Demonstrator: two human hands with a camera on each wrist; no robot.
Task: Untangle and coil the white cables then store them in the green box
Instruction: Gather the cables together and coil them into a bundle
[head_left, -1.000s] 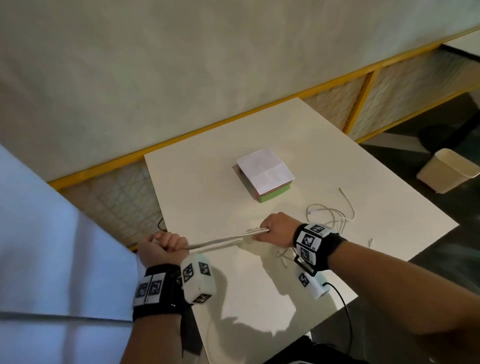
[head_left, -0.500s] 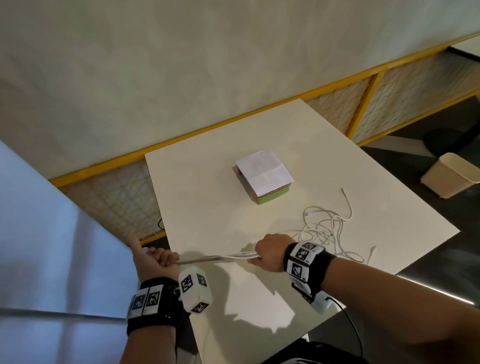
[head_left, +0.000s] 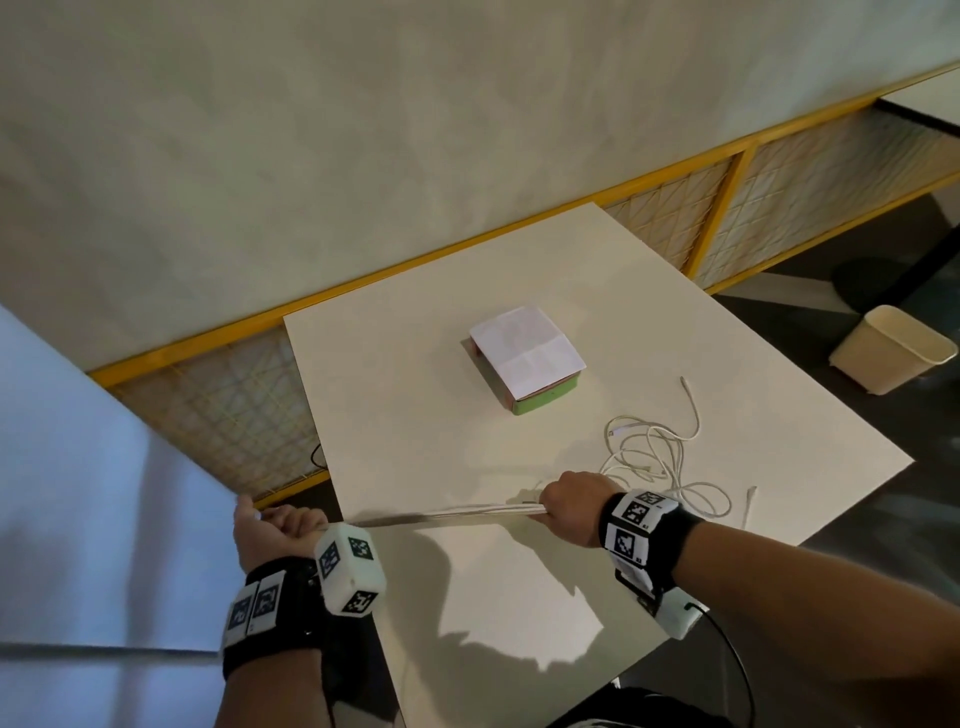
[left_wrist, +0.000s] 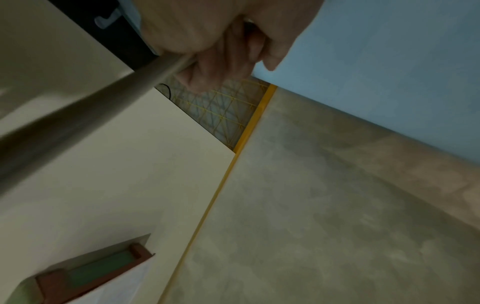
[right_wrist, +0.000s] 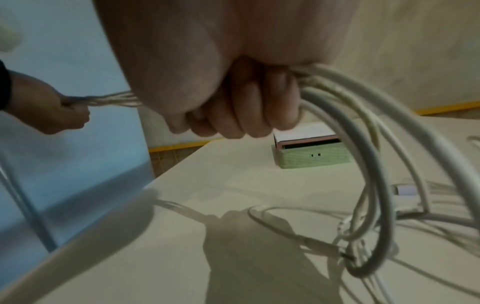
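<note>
White cables (head_left: 457, 512) stretch taut between a person's two fists above a pale worktop (head_left: 415, 415), seen from the head camera. The left hand (head_left: 275, 535) grips one end off the worktop's left edge, fingers curled tight around the strands; the right hand (head_left: 569, 506) clenches the bundle over the worktop's near part. Behind the right wrist, loose loops of the cables lie tangled on the surface. A green box (head_left: 540, 397) sits near the worktop's middle, well apart from both hands, with a white sheet of paper (head_left: 524, 348) lying over its top. A cream wastebasket (head_left: 891, 348) stands on the floor to the right.

From the left wrist, the fingers (left_wrist: 223, 61) wrap round the blurred strands, which run away toward the lower left; the box shows at the bottom corner.

From the right wrist, the fingers (right_wrist: 246, 107) are closed on several strands, with loops hanging down to the worktop on the right. The box stands beyond them, its lid slightly raised.
</note>
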